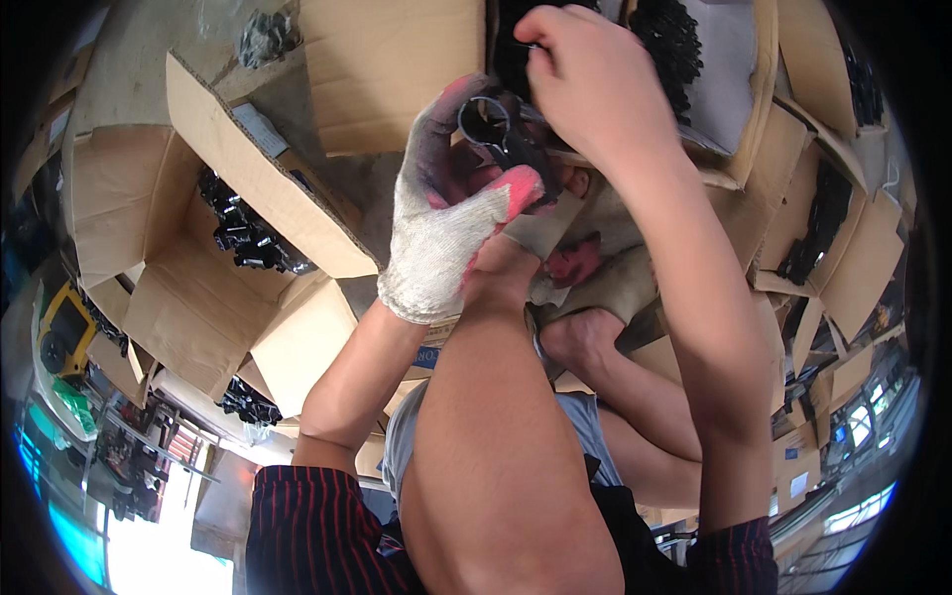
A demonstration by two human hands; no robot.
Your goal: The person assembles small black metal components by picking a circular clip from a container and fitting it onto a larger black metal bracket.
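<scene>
My left hand [436,238], in a white knitted glove with worn red and dark patches, is closed around a black clamp-like part [484,121] with a round open ring at its top. The ring's opening faces up between thumb and fingers; the lower body of the part is mostly hidden by the glove. Further up and right, my bare right hand [605,84] is bent at the fingers, thumb and fingertips pinched together over the dark contents of a box. Whatever it pinches is too small to name.
An open cardboard box [759,89] with black parts [666,55] stands at the top right. Another box [188,307] at left holds black ring-shaped parts [243,233]. More cartons [853,268] line the right. A crumpled plastic bag [268,40] lies on the floor; my legs fill the lower middle.
</scene>
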